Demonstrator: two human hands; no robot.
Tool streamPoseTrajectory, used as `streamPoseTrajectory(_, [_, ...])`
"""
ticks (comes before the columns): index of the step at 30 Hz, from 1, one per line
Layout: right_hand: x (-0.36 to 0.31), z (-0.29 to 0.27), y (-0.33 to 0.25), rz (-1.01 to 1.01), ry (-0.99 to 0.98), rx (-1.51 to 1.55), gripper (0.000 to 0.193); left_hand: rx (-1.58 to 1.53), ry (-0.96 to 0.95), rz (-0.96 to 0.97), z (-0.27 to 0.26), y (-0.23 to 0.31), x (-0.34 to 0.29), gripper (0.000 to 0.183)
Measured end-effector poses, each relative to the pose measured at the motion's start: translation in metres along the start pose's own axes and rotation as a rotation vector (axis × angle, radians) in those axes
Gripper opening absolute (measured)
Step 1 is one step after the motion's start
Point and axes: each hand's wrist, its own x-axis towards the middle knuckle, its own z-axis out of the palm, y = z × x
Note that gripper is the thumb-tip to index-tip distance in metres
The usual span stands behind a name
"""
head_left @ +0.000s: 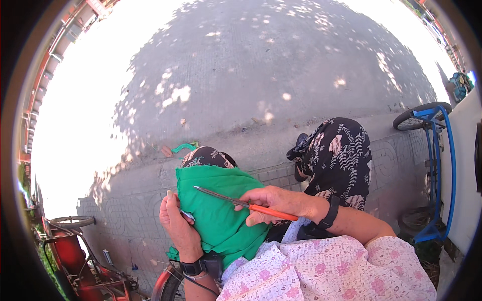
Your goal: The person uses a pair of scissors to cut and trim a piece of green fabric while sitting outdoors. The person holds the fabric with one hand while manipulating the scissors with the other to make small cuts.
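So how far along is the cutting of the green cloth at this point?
Done: a green strip lies on the pavement beyond the knees, possibly a trimmed piece. In hand: the left hand holds up the green cloth while the right hand grips orange-handled scissors, blades laid against it. Left: most of the cloth looks whole; how much remains cannot be told.

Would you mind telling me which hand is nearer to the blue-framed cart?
Right. The right hand, holding orange-handled scissors over the green cloth, sits toward the blue-framed cart; the left hand grips the cloth's far side.
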Motion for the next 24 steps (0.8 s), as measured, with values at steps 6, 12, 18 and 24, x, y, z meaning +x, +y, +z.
streamPoseTrajectory(6, [0.005,-0.004,0.030,-0.051,-0.054,0.059,0.055,0.172,-0.061,0.067,0.007,0.015,-0.017,0.025])
streamPoseTrajectory(12, [0.011,0.004,0.043,-0.159,-0.040,-0.004,0.058,0.428,-0.213,0.221,-0.008,0.024,-0.026,0.024])
streamPoseTrajectory(18, [-0.009,0.000,0.027,-0.176,-0.001,-0.052,0.055,0.495,-0.222,0.262,0.014,0.044,-0.038,0.023])
streamPoseTrajectory(24, [-0.010,0.002,0.017,-0.238,0.079,-0.190,0.049,0.295,-0.227,0.171,0.020,0.022,-0.022,0.028])
